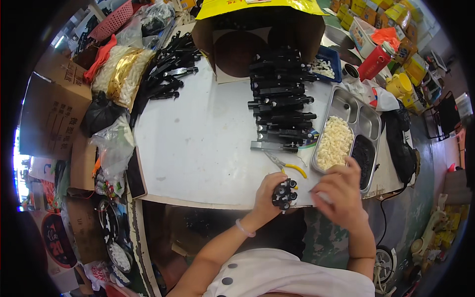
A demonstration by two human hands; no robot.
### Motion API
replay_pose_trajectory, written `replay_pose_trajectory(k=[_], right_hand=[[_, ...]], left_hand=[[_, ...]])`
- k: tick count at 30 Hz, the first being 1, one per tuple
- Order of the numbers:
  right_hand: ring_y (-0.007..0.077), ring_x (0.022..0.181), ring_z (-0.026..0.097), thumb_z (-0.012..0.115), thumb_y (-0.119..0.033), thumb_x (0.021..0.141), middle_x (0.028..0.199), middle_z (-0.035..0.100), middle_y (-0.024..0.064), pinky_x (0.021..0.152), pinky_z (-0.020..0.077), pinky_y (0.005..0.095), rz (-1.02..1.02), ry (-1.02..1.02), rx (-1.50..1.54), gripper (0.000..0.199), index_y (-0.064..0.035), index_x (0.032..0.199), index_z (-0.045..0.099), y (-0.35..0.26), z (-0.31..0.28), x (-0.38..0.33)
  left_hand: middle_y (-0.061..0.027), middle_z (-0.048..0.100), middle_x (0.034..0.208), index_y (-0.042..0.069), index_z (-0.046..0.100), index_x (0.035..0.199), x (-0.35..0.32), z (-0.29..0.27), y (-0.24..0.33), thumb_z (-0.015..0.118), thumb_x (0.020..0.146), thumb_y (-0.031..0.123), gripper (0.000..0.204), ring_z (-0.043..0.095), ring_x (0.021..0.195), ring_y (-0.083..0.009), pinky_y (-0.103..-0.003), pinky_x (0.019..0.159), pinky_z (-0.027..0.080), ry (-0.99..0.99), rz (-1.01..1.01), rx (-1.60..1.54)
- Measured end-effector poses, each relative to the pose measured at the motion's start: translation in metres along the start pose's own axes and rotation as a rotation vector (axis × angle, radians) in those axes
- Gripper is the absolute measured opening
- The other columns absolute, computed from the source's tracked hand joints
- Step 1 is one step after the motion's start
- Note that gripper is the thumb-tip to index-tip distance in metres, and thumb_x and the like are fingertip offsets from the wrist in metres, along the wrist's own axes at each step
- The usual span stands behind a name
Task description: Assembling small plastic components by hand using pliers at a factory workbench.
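My left hand (268, 197) is closed round a black plastic assembly (285, 194) with several round ends turned up, just off the table's front edge. My right hand (341, 195) hovers by the near end of a metal compartment tray (333, 94), its fingers bent and smeared by motion; whether a small piece is in them does not show. In the tray lie a heap of small cream-white pieces (334, 143) and dark small parts (362, 156). Yellow-handled pliers (295, 169) rest on the table beyond my left hand.
A column of black plastic assemblies (284, 119) runs up the white table (198, 148). More black pieces (170, 69) are piled far left. At the back stand a cardboard box (203, 44), a blue tray (336, 62) of white pieces and a red bottle (377, 62). Bags and cartons crowd the left.
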State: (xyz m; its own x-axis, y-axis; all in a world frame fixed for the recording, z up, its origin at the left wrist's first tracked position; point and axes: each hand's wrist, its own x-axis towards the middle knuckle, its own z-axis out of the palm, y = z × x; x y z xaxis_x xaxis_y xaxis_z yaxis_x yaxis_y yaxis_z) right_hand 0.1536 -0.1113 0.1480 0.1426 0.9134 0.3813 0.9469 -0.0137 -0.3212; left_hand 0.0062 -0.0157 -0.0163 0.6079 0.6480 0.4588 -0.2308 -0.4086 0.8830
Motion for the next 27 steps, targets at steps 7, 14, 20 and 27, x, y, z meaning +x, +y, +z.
replay_pose_trajectory(k=[7, 14, 20, 27], right_hand=[[0.0192, 0.1, 0.054, 0.067, -0.012, 0.072, 0.09, 0.059, 0.0018, 0.105, 0.0306, 0.0513, -0.432, -0.203, -0.213, 0.016, -0.0068, 0.086, 0.062, -0.023, 0.015, 0.032], [0.0193, 0.103, 0.052, 0.069, -0.013, 0.073, 0.095, 0.059, 0.002, 0.107, 0.0283, 0.0526, -0.383, -0.124, -0.249, 0.019, -0.0075, 0.091, 0.064, -0.028, 0.032, 0.014], [0.0248, 0.105, 0.049, 0.074, -0.018, 0.072, 0.097, 0.057, 0.0019, 0.106, 0.0267, 0.0539, -0.163, -0.119, 0.065, 0.022, -0.0128, 0.092, 0.065, -0.015, 0.029, -0.001], [0.0272, 0.108, 0.047, 0.075, -0.018, 0.071, 0.098, 0.056, 0.0026, 0.106, 0.0261, 0.0536, -0.14, -0.103, 0.101, 0.02, -0.0135, 0.088, 0.067, -0.012, 0.031, 0.004]], left_hand=[[-0.0156, 0.055, 0.111, 0.005, 0.047, 0.118, 0.006, 0.0, 0.007, 0.083, 0.062, 0.012, 0.067, 0.056, 0.099, -0.0359, -0.04, 0.085, 0.047, -0.027, -0.02, 0.016], [-0.017, 0.055, 0.112, 0.004, 0.047, 0.118, 0.004, -0.001, 0.006, 0.079, 0.061, 0.006, 0.066, 0.056, 0.099, -0.0372, -0.042, 0.084, 0.047, 0.005, 0.003, -0.019], [-0.0163, 0.055, 0.112, 0.006, 0.047, 0.119, 0.009, -0.001, 0.01, 0.077, 0.059, 0.004, 0.066, 0.056, 0.099, -0.0364, -0.042, 0.083, 0.048, -0.003, 0.078, 0.022], [-0.0152, 0.055, 0.112, 0.007, 0.047, 0.118, 0.008, 0.001, 0.009, 0.076, 0.06, 0.003, 0.065, 0.056, 0.098, -0.0355, -0.041, 0.082, 0.048, -0.019, 0.083, 0.025]])
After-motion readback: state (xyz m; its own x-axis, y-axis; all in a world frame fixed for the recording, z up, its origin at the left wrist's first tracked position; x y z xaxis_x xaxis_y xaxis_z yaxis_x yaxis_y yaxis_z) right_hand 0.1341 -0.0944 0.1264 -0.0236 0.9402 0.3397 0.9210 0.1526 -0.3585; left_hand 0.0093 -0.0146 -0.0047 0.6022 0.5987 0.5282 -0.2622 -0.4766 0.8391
